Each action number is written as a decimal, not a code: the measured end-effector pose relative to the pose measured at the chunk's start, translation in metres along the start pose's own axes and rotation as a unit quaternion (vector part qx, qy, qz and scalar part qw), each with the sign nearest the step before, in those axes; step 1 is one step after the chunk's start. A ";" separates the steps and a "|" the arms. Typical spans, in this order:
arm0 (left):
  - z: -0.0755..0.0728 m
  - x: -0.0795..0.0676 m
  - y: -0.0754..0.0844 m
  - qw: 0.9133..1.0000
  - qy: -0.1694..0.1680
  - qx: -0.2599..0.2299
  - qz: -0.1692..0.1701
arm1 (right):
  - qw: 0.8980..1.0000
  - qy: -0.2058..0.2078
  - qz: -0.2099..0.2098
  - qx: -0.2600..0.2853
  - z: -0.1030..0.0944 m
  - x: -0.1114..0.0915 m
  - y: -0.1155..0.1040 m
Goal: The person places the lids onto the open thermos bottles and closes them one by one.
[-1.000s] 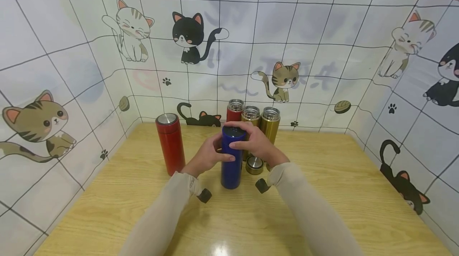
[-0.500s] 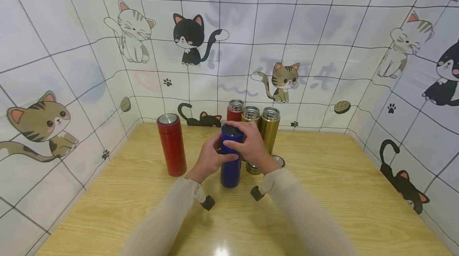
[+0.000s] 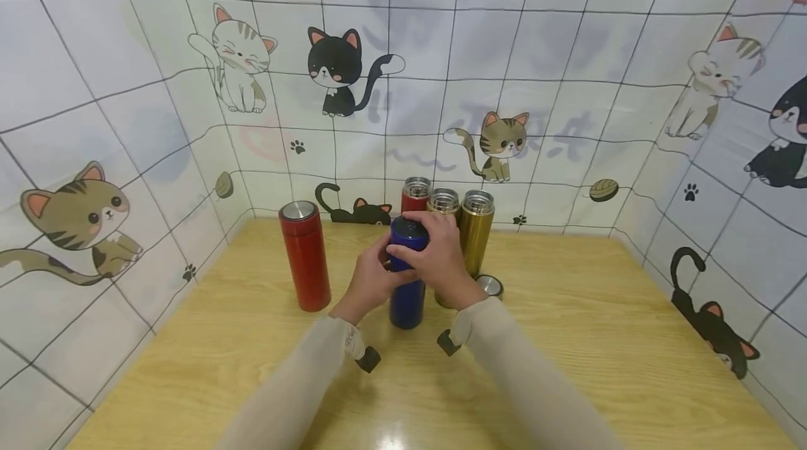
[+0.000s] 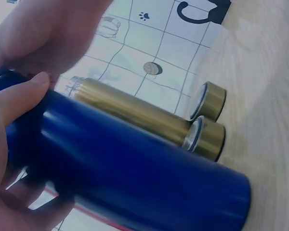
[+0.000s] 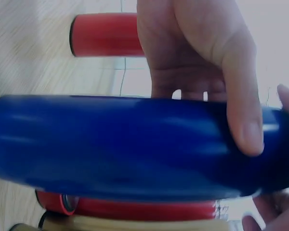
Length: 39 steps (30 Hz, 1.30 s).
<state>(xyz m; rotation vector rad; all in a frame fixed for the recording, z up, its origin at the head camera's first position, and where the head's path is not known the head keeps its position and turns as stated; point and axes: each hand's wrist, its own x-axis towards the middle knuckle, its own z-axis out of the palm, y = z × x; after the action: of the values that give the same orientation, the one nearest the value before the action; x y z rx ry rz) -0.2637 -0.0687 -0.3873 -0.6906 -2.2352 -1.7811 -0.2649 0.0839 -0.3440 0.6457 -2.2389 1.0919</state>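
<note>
A blue thermos bottle [image 3: 406,304] with a dark top stands upright on the table in the middle of the head view. My left hand [image 3: 373,280] grips its upper body from the left, the thumb across the front. From the right, my right hand [image 3: 440,254] holds the lid, fingers over the top and thumb in front. In the left wrist view the left thumb [image 4: 24,98] presses the blue wall just below the lid. The right wrist view has the left hand [image 5: 202,53] wrapped round the body, with right fingertips at the lid end.
Left of the hands stands a capped red thermos [image 3: 305,264]. Behind the blue one are an uncapped red thermos [image 3: 416,191] and two uncapped gold ones, one [image 3: 477,233] further right. Gold lids [image 4: 216,102] lie before them; a red lid [image 5: 53,199] is near. A cat-patterned wall covering [image 3: 567,106] encloses the table.
My right hand has turned on the lid, its wrist swinging left and uncovering a gold lid behind. The left hand keeps its grip, and the bottle stays nearly in place.
</note>
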 end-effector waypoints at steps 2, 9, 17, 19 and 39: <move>-0.004 0.002 -0.002 1.000 -0.026 -0.012 -0.008 | 0.998 -0.037 0.017 0.045 -0.004 0.000 0.004; -0.021 0.011 -0.006 0.988 -0.126 -0.075 -0.040 | 0.936 -0.209 0.045 0.279 -0.023 0.006 0.013; -0.030 0.017 -0.007 0.968 -0.210 -0.131 -0.035 | 0.866 -0.334 0.060 0.366 -0.035 0.019 0.022; -0.030 0.017 -0.008 0.967 -0.214 -0.130 -0.037 | 0.864 -0.339 0.062 0.368 -0.036 0.019 0.023; -0.019 0.009 -0.003 0.990 -0.116 -0.069 -0.029 | 0.957 -0.210 0.013 0.198 -0.027 0.009 0.011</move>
<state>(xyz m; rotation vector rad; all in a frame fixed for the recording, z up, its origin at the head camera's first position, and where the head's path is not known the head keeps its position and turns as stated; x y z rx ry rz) -0.2751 -0.0853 -0.3811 -0.9110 -2.3119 -1.9923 -0.2711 0.1102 -0.3302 1.1042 -2.3941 1.5569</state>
